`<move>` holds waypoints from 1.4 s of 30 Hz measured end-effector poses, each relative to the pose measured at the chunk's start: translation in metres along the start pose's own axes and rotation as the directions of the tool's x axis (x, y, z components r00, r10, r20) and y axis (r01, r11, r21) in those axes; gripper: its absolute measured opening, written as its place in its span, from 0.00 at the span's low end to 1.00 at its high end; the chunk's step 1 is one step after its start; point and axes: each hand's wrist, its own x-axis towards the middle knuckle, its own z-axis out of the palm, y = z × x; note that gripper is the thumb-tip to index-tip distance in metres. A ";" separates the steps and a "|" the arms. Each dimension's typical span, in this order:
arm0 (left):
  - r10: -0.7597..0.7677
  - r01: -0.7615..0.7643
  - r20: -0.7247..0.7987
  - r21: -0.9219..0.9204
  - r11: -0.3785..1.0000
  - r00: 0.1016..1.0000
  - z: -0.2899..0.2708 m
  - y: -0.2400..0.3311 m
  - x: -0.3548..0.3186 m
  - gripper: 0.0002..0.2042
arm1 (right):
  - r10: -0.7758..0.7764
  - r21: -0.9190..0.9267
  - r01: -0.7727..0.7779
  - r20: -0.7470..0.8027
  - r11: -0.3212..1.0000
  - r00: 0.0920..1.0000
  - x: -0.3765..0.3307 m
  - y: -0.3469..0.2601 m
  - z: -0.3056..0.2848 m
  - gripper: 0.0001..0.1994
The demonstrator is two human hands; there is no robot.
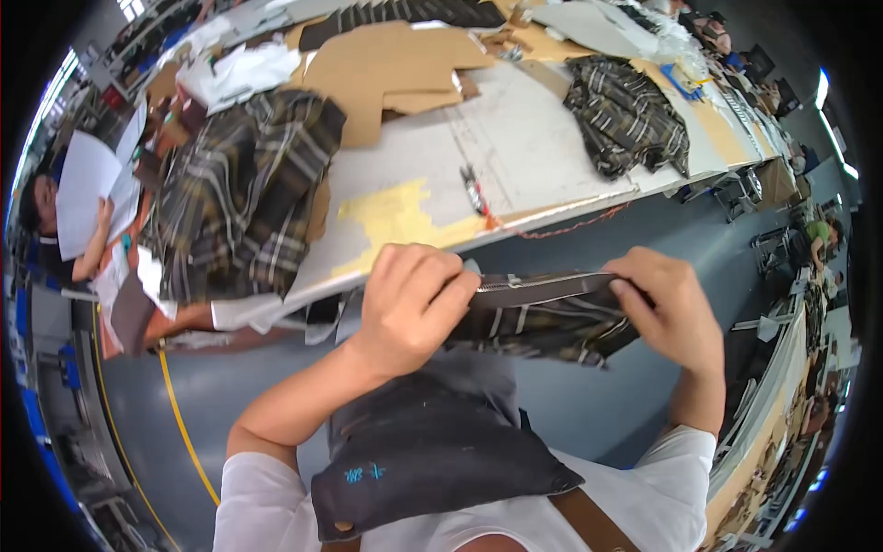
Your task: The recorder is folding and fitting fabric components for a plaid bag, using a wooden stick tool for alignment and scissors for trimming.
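Observation:
A dark plaid garment (543, 327) hangs in front of my body, just off the table's near edge. Its top edge is stretched between my two hands, and a zipper (513, 281) with a dark band runs along that edge. My left hand (405, 304) is closed on the garment's left end, knuckles up. At the other end, my right hand (670, 299) pinches the band between thumb and fingers. The lower part of the cloth hangs loose below.
Heaped plaid cloth (253, 198) covers the left of the white table (405, 170); another plaid garment (625, 115) lies at its right. Behind are brown cardboard pieces (391, 69). Near the front edge lie thread snips (474, 189) with orange cord. A person (87, 262) holds white sheets at left.

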 end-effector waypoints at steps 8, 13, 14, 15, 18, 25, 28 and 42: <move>-0.307 0.293 0.061 0.174 0.940 0.950 -0.023 0.001 -0.086 0.15 | -0.059 0.116 0.048 0.098 0.992 0.993 -0.017 -0.050 0.105 0.07; -0.626 0.626 0.273 0.099 0.773 0.730 -0.037 0.010 -0.120 0.12 | -0.106 0.035 0.103 0.098 0.994 0.989 -0.017 -0.054 0.148 0.08; -0.745 0.835 0.387 -0.151 0.530 0.543 -0.036 0.009 -0.130 0.10 | -0.104 0.044 0.100 0.117 0.994 0.988 -0.017 -0.051 0.155 0.08; -0.771 0.923 0.534 -0.340 0.179 0.346 -0.035 0.007 -0.142 0.09 | -0.136 0.041 0.132 0.112 0.990 0.984 -0.018 -0.048 0.162 0.09; -0.644 0.678 0.760 -0.519 -0.520 0.088 -0.032 0.007 -0.172 0.08 | -0.166 0.069 0.158 0.126 0.985 0.978 -0.021 -0.041 0.177 0.10; -0.650 0.455 0.754 -0.548 -0.702 -0.093 -0.020 0.021 -0.181 0.09 | -0.145 0.179 0.094 0.297 0.979 0.944 -0.036 -0.021 0.204 0.11; -0.721 0.598 0.692 -0.564 -0.569 -0.034 -0.017 0.022 -0.181 0.13 | -0.059 0.282 -0.036 0.323 0.959 0.944 -0.037 -0.028 0.206 0.11; -0.816 0.797 0.578 -0.496 -0.344 0.007 -0.001 0.037 -0.154 0.15 | -0.191 0.129 0.179 0.093 0.975 0.977 -0.013 -0.048 0.233 0.06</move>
